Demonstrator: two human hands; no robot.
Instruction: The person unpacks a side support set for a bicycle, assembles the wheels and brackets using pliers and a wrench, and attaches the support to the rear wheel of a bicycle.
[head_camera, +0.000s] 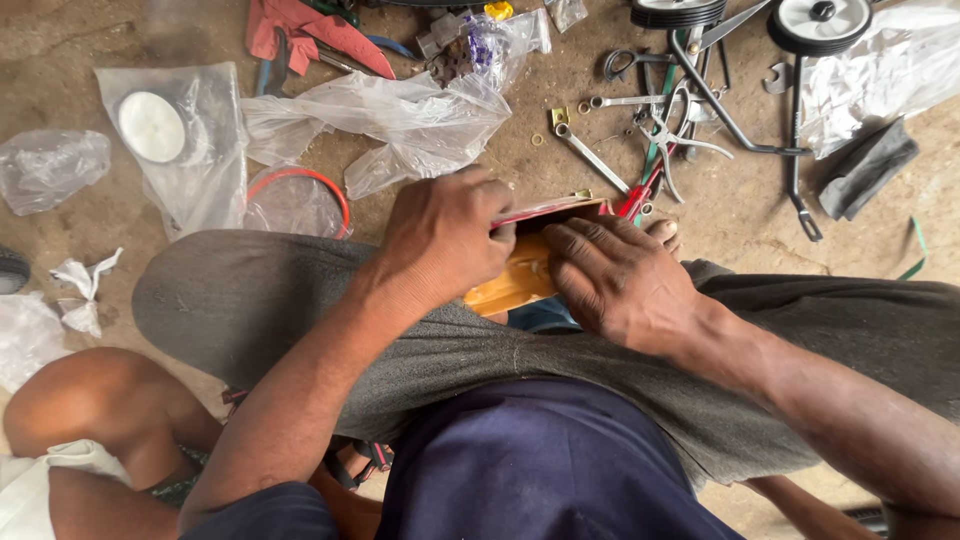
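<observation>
Head view looks down on a grey-clad thigh (300, 300) carrying a small red-and-orange box (520, 270) (long axis slanting toward the knee's far edge). Left hand (445, 235) grips its left end; right hand (620, 280) lies flat, fingers open, against its right side.

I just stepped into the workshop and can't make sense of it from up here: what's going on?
A person sits on the ground, legs in grey trousers, both hands on a small orange and red box in their lap. The left hand grips its upper edge while the right hand lies flat against its side. On the dirt floor beyond lie spanners, pliers, two training wheels on metal brackets, and clear plastic bags. Another person's bare knee shows at lower left.
</observation>
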